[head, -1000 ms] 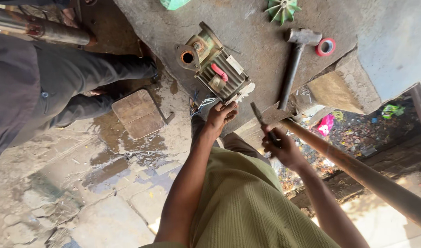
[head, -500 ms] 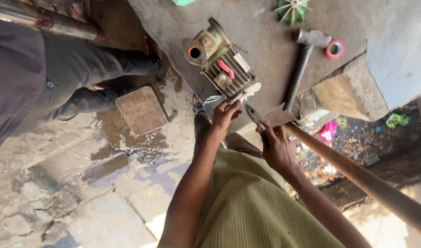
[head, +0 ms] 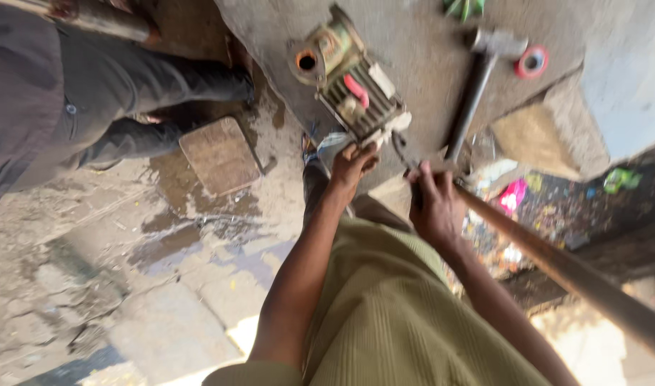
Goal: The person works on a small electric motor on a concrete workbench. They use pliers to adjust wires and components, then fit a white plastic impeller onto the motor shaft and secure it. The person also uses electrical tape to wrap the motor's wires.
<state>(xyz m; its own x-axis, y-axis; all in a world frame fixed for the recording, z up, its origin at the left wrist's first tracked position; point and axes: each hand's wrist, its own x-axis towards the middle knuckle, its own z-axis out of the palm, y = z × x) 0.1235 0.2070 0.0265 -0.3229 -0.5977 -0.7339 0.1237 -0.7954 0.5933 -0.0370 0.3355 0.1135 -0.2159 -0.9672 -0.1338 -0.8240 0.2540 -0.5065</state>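
A small electric motor (head: 349, 86) with a finned, greenish housing and a red part on top lies on a grey concrete slab (head: 427, 43). My left hand (head: 352, 166) reaches up to the motor's near edge, its fingers closed on a white piece there. Just to the right, my right hand (head: 435, 207) is wrapped around a dark, thin hand tool (head: 402, 151) whose tip points at the motor's near corner. What kind of tool it is cannot be told through the blur. My olive ribbed shirt fills the bottom of the view.
A hammer (head: 478, 86), a red tape roll (head: 531, 63) and a green fan wheel (head: 463, 7) lie on the slab. A long metal pipe (head: 578, 279) slants to the lower right. A person in dark clothes (head: 70, 107) crouches at left beside a square block (head: 220, 154). The ground is wet.
The view has drawn closer to the slab. My right hand has carried the tool left and up toward the motor's corner. My left hand has stayed at the motor's edge.
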